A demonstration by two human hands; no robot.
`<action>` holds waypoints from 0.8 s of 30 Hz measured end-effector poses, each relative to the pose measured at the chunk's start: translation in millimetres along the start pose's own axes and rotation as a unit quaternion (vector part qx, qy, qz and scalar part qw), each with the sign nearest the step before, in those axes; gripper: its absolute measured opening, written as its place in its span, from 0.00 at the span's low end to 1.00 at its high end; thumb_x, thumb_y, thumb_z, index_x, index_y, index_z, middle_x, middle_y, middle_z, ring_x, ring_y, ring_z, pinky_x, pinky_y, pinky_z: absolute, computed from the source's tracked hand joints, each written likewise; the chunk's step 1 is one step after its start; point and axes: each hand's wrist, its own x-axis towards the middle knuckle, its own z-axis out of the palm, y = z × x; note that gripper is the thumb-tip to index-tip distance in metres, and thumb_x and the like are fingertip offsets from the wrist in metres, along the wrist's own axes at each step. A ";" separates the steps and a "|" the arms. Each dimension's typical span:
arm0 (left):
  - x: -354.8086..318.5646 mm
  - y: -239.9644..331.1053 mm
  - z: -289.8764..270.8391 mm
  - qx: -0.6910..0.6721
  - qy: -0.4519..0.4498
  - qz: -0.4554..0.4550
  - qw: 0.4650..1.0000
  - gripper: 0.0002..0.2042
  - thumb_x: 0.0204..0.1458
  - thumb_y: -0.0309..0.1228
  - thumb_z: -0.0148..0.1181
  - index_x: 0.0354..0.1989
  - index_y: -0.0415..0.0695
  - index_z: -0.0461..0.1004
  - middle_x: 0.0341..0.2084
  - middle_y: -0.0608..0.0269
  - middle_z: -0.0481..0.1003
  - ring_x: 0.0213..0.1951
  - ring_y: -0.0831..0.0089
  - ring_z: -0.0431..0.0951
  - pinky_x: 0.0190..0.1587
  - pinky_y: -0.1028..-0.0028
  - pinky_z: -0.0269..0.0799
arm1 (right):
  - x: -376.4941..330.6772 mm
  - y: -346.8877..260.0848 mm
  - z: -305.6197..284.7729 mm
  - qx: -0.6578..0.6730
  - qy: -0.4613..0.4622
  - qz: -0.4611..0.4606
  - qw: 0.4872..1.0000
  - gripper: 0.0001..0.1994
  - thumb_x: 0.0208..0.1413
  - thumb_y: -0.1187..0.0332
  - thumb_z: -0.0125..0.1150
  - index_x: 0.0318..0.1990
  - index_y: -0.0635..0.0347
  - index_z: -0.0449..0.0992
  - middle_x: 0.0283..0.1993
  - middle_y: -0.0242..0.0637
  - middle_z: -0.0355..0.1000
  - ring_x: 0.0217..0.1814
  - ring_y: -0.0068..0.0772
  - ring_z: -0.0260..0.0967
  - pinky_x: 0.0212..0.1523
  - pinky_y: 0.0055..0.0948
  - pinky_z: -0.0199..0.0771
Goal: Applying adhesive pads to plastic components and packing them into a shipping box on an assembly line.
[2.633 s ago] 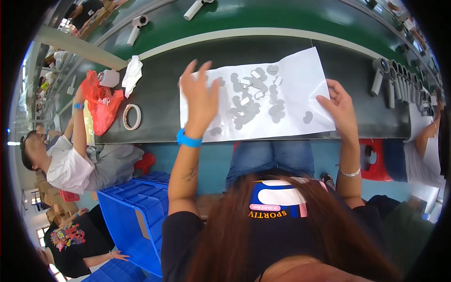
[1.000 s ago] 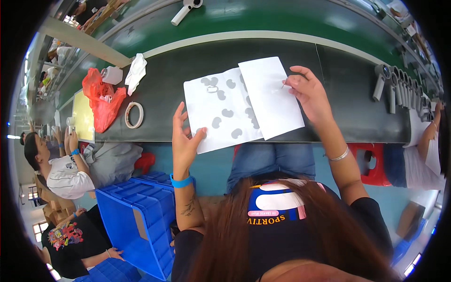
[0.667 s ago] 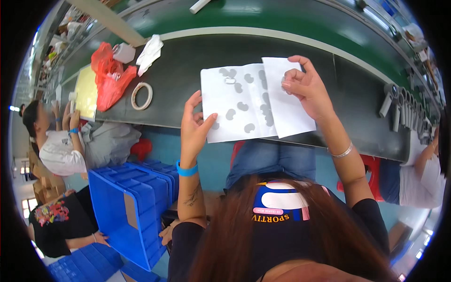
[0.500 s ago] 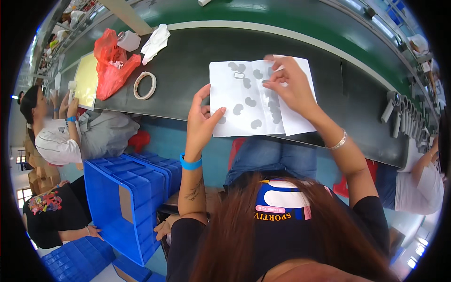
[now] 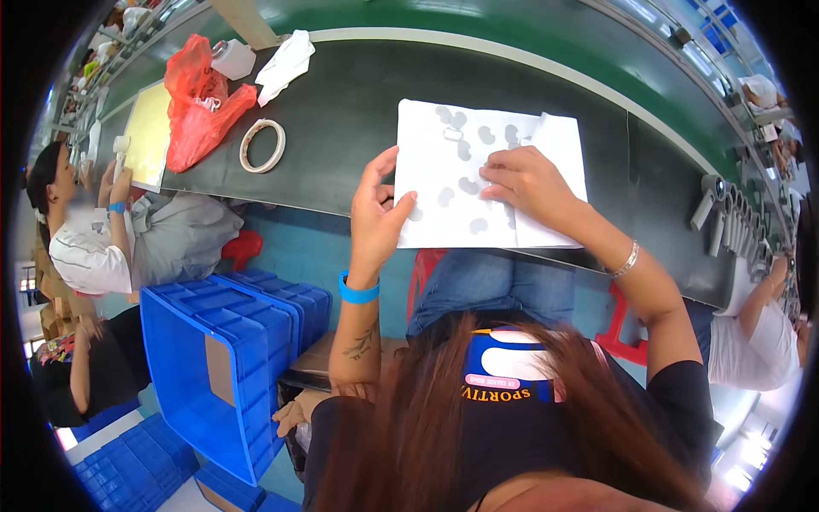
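Note:
A white sheet (image 5: 435, 226) lies on the dark table in front of me, with several grey bean-shaped pieces (image 5: 468, 185) on it and a backing layer turned back on its right side. My left hand (image 5: 380, 209) grips the sheet's left edge, thumb on top and fingers curled at the border. Over the middle of the sheet, my right hand (image 5: 533, 183) has its thumb and fingertips pinched together. Whatever is between them is too small or hidden to make out. A small white-outlined shape (image 5: 453, 134) sits among the upper grey pieces.
Left on the table (image 5: 358, 94) are a tape roll (image 5: 262, 146), a red plastic bag (image 5: 192, 115), a white bottle (image 5: 233, 60), a white cloth (image 5: 286, 66) and a yellow sheet (image 5: 147, 136). Metal tools (image 5: 725, 213) line the right end. Blue crates (image 5: 217, 333) stand lower left; people work on both sides.
My right hand has moved down from the sheet's upper right to its middle, fingers now pinched closer. The sheet's turned-back right side lies lower. The view has shifted slightly.

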 end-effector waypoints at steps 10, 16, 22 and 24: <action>-3.9 -2.4 2.8 -0.016 0.001 -0.065 0.998 0.26 0.46 0.13 0.52 0.58 0.36 0.63 0.34 0.54 0.74 0.32 0.77 0.76 0.32 0.81 0.72 | 71.5 -3.6 5.9 0.085 -0.003 0.249 0.965 0.15 0.48 0.63 0.64 0.40 0.61 0.72 0.42 0.41 0.66 0.41 0.40 0.69 0.43 0.35 0.70; -3.4 -11.1 2.3 0.007 0.011 -0.040 0.999 0.25 0.45 0.13 0.52 0.56 0.36 0.65 0.36 0.57 0.74 0.32 0.78 0.76 0.32 0.82 0.72 | 71.3 20.4 21.0 0.089 -0.022 0.190 0.978 0.12 0.48 0.67 0.62 0.39 0.62 0.73 0.41 0.41 0.67 0.40 0.39 0.70 0.42 0.32 0.71; -2.7 -7.6 0.5 0.003 0.021 -0.069 0.997 0.25 0.46 0.15 0.53 0.56 0.36 0.65 0.34 0.57 0.75 0.30 0.78 0.76 0.29 0.82 0.71 | 68.0 14.1 1.2 0.173 0.001 0.176 0.969 0.08 0.49 0.73 0.58 0.38 0.62 0.76 0.38 0.41 0.72 0.39 0.38 0.71 0.42 0.29 0.71; -2.2 -5.7 -0.2 0.007 0.022 -0.074 0.997 0.25 0.46 0.15 0.53 0.56 0.36 0.65 0.33 0.57 0.76 0.30 0.78 0.76 0.28 0.82 0.70 | 56.7 4.9 -16.0 0.213 -0.019 0.187 0.959 0.08 0.49 0.73 0.58 0.38 0.62 0.76 0.39 0.41 0.72 0.40 0.39 0.70 0.44 0.29 0.71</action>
